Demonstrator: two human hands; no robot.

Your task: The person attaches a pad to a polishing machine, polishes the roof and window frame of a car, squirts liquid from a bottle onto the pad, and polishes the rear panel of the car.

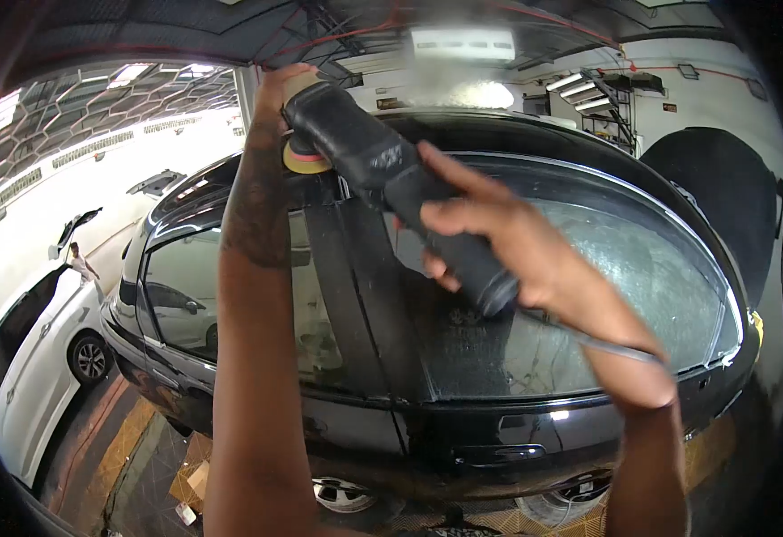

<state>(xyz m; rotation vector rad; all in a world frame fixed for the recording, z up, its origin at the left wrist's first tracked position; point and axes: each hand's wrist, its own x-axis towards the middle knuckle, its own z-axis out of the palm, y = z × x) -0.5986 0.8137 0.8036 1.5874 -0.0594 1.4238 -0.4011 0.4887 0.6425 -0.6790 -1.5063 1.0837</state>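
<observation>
A black car polisher (365, 148) slants across the upper middle of the view, its head up and to the left. My right hand (490, 228) is wrapped around its handle. At the head end, my left hand (286, 85) grips the top of the tool, its fingers partly hidden. Under the head, a yellow and red polishing pad (306, 161) sits by the roof edge of a black car (382, 358), above the door pillar. Whether the pad touches the paint I cannot tell. A thin grey cord (624, 349) crosses my right forearm.
The car's side windows (624, 277) look dusty or smeared. To the left stands a white car (47, 358), with a person (80, 261) behind it. A rack with lamps (597, 98) is at the back right. Cardboard (193, 479) lies on the floor at lower left.
</observation>
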